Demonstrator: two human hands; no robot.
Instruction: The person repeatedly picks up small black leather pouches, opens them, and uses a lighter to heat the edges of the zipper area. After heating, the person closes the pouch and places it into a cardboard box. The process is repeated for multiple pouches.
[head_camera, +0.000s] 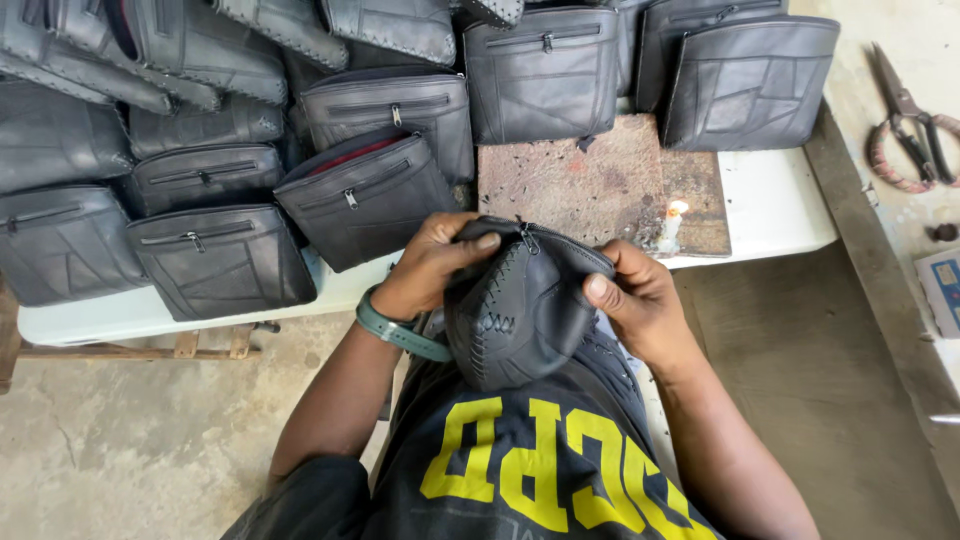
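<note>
At centre frame, a small black stitched leather bag is held over the lap, the left hand clamped on its zip edge and the right hand pinching its right rim. A taut opening is judged best kept by even tension from both thumbs. The lit white candle stub, just above on the brown board, should be kept apart from the leather.

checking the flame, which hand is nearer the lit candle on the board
Right. The right hand grips the dark leather bag just below and left of the candle, apart from it. The left hand holds the bag's other side, farther left.
</note>
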